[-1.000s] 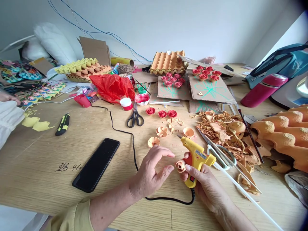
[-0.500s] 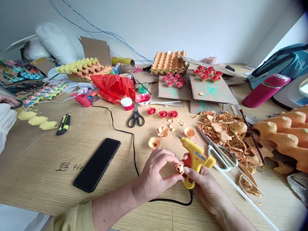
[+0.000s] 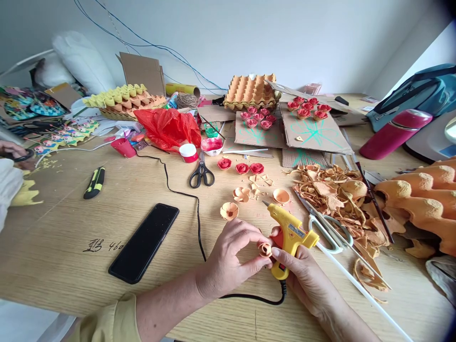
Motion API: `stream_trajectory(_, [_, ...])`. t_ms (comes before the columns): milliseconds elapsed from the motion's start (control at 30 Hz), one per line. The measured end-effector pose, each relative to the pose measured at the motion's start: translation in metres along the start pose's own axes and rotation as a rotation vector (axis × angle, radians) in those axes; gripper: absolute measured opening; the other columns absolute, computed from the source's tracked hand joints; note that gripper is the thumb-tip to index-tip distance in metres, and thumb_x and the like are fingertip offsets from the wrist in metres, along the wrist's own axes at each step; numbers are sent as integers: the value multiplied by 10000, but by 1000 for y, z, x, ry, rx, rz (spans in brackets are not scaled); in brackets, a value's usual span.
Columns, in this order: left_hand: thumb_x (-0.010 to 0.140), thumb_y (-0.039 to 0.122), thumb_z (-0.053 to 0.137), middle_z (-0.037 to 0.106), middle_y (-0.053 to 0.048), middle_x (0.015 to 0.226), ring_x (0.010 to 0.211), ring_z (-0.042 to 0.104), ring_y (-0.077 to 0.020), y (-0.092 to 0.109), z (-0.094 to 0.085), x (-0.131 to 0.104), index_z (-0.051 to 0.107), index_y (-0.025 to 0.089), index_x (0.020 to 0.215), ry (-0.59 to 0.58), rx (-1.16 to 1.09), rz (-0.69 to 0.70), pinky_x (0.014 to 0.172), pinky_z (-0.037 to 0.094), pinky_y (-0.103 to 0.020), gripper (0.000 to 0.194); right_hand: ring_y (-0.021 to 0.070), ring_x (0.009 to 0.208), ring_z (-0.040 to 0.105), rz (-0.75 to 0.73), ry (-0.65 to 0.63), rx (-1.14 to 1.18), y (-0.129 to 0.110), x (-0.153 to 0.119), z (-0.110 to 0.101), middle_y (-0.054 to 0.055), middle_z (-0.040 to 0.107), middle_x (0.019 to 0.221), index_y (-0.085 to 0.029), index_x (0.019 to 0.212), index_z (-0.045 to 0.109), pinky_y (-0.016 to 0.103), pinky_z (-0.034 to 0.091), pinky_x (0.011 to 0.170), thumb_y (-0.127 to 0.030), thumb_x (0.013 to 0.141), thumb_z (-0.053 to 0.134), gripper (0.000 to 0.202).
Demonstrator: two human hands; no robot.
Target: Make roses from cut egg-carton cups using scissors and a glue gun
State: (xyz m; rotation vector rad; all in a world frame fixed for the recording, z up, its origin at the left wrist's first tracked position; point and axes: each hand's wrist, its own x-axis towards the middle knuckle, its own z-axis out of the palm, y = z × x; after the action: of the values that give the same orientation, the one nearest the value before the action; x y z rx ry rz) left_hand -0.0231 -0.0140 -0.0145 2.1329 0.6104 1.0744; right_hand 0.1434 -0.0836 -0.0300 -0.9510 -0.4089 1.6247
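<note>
Between the thumb and fingers of my left hand is a small orange rosebud of curled egg-carton petals. My right hand grips a yellow glue gun, its nozzle pointing up and left, while that thumb rests against the bud's side. A long white glue stick sticks out of the gun's rear. Just beyond my hands lie an open orange petal cup, a second petal cup and a plain round cup.
Red roses stand further back. White-handled scissors and orange scraps lie right, beside an egg tray. A phone, utility knife and black scissors lie left. A co-worker's hand is at far left.
My hands keep almost the same pose around the bud and glue gun. At far left, the co-worker's yellow carton strip has shifted left, uncovering small yellow scraps.
</note>
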Motion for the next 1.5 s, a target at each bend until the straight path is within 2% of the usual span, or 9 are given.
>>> stream_trajectory(400, [851, 192, 753, 747, -60, 948, 893, 654, -204, -3, 1, -2, 715, 180, 1019, 6, 4, 2, 874, 504, -371, 173, 115, 667, 576, -6, 17, -32, 2, 2, -2, 7, 706, 834, -248, 1123, 633, 251, 477, 680, -345, 693, 901, 515])
stream_trajectory(567, [851, 188, 747, 740, -52, 922, 874, 654, -200, 0, 2, -1, 704, 190, 978, 10, -4, -23, 853, 509, -365, 134, 114, 656, 573, -3, 34, -13, 1, 1, 1, -2, 703, 819, -255, 1140, 641, 246, 475, 663, -357, 658, 921, 567])
stream_trajectory(900, [834, 170, 720, 698, -28, 848, 818, 652, -185, 3, 5, 1, 630, 203, 879, 33, -2, -10, 819, 518, -338, 107, 111, 638, 574, 14, 16, -21, 1, 1, 2, -8, 701, 793, -234, 972, 642, 249, 469, 656, -365, 657, 919, 439])
stream_trajectory(1300, [854, 177, 670, 662, -25, 819, 793, 626, -175, 2, 8, 1, 593, 204, 850, 42, 31, 14, 799, 517, -325, 82, 125, 678, 588, 11, -20, -49, 3, 0, -1, 0, 708, 819, -248, 1010, 629, 257, 486, 678, -366, 712, 885, 411])
stream_trajectory(1500, [858, 195, 675, 670, -30, 848, 815, 631, -185, 1, 4, 0, 601, 206, 878, 3, 45, 47, 798, 503, -329, 77, 129, 682, 591, 16, -10, -65, 3, 1, -2, -2, 705, 825, -251, 1006, 633, 260, 490, 684, -375, 701, 890, 418])
